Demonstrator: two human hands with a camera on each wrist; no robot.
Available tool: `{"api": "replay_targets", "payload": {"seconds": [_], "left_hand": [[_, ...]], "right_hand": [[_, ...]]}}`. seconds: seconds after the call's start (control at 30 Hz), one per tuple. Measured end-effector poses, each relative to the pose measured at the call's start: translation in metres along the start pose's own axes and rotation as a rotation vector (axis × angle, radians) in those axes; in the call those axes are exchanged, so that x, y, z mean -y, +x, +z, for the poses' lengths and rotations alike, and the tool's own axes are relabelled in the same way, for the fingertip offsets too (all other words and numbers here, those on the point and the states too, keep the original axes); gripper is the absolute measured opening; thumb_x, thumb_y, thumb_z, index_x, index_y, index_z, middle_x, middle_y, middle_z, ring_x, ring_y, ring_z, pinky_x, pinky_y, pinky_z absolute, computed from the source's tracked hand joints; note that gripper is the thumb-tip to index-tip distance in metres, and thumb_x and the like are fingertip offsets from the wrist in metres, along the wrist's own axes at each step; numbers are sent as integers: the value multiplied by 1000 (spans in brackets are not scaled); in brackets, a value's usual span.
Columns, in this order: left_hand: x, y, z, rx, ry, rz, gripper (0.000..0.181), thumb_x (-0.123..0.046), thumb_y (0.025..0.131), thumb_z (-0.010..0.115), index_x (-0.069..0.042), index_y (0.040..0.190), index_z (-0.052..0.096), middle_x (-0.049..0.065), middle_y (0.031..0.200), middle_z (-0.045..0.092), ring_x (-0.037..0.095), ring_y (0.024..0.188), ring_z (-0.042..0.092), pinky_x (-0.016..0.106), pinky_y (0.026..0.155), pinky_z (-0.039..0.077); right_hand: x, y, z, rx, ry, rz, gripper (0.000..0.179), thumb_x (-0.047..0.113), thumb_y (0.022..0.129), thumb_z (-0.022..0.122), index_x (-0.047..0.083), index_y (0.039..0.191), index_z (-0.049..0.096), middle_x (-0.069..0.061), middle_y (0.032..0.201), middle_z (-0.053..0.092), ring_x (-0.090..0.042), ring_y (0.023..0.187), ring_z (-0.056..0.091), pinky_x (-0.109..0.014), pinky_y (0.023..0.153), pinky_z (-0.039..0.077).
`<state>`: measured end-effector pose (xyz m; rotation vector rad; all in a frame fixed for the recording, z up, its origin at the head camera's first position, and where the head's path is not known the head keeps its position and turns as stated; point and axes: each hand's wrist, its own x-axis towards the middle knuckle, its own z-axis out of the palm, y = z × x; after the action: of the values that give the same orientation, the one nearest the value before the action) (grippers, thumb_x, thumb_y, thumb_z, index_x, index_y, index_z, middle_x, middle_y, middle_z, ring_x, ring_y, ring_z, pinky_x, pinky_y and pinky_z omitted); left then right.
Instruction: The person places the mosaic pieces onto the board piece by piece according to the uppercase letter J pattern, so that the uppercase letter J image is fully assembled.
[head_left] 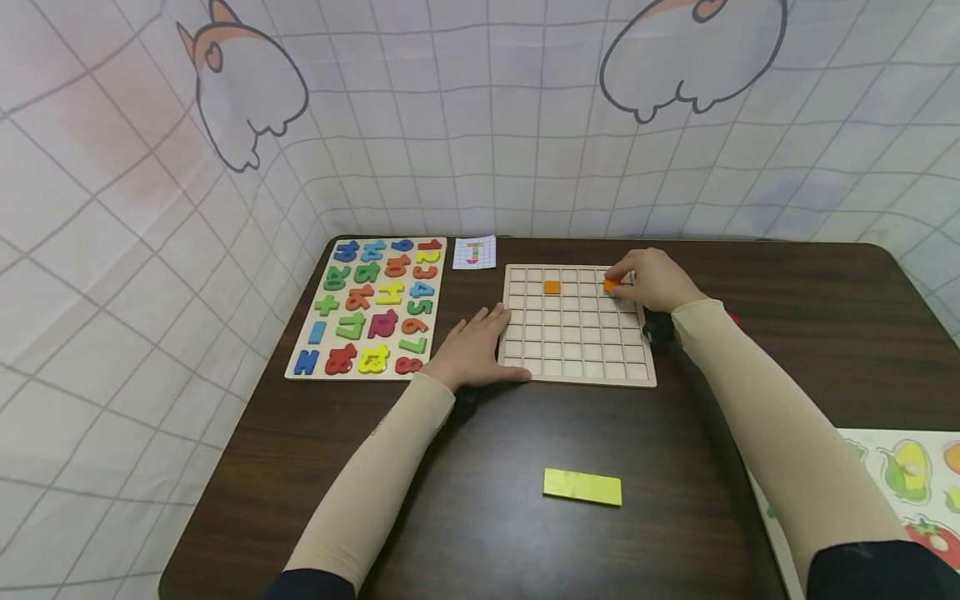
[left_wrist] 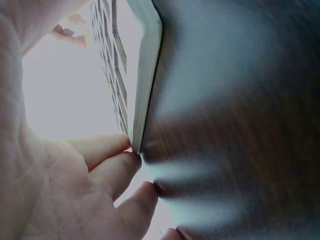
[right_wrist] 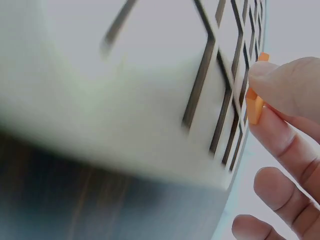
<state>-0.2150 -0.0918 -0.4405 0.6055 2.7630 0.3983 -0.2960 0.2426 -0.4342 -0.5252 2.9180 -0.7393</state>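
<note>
A pale wooden grid board (head_left: 573,342) lies on the dark table, with one orange square tile (head_left: 552,287) in a cell near its far edge. My right hand (head_left: 656,281) pinches a second orange piece (right_wrist: 255,102) between thumb and index finger, over the far right part of the grid. In the right wrist view the other fingers are loosely bent and apart from the board. My left hand (head_left: 474,350) is spread at the board's left side, its fingertips touching the edge and the table, as the left wrist view (left_wrist: 115,170) also shows.
Left of the grid lies a board of coloured numbers and letters (head_left: 367,308). A small printed card (head_left: 474,252) with a coloured figure is behind. A yellow-green block (head_left: 582,487) rests nearer the front. At the right lies a picture board (head_left: 911,475) with vegetables. A white cloth wall encloses the table.
</note>
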Motion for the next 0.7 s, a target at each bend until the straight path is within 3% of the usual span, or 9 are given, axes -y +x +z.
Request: {"api": "replay_targets", "payload": {"seconds": [0.37,0.7], "left_hand": [[0,2,2,0,8,0,115,-72,83,72,-15,168,20,3,176,17,28,164,17,56,132,19],[1,1,1,1,1,-7,114,-71,83,73,-16,168,20,3,176,17,28,164,17,55,132,18]], "right_hand": [[19,18,12,34,-42,-53,31,18,95,76,8,124,77,-15,124,72,-36,116,63,-54,101,52],[24,24,16,24,-51,-51,30,19,94,78,10,123,78,-14,124,69,-36,118,60,-54,101,49]]}}
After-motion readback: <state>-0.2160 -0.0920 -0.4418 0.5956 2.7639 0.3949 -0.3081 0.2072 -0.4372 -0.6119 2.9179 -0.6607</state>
